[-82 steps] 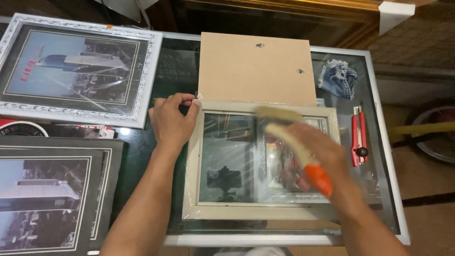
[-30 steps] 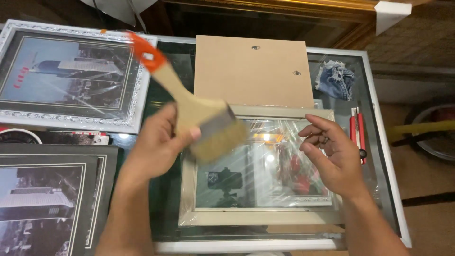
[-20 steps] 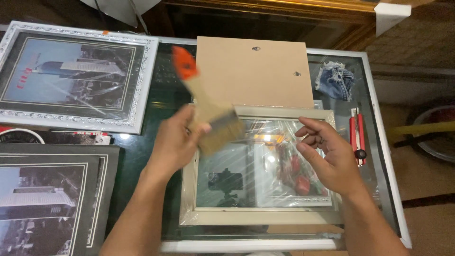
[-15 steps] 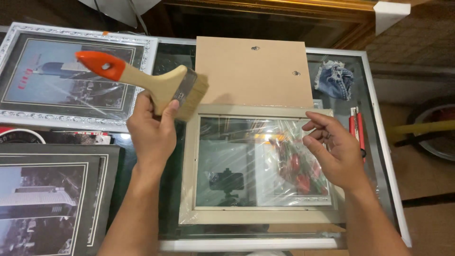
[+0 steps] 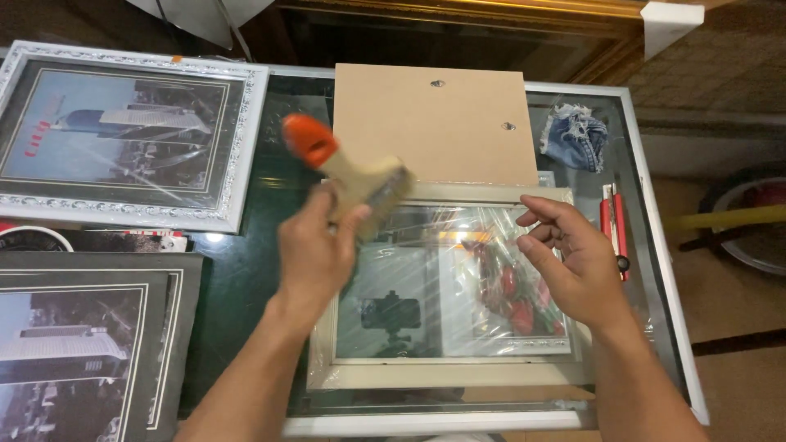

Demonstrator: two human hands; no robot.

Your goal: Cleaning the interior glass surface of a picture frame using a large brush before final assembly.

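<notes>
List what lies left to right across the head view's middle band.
Silver-framed picture → left hand gripping the orange-handled brush → cream frame → right hand → red utility knife.

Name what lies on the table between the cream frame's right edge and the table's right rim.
In the head view, a red utility knife lies there on the glass table, beside the cream frame.

Upper left there's a white ornate framed print (image 5: 123, 135), a black-matted print (image 5: 78, 344) lower left, plus a scrap of denim (image 5: 575, 137) and a red utility knife (image 5: 614, 229) along the glass table's (image 5: 655, 270) right edge.
</notes>
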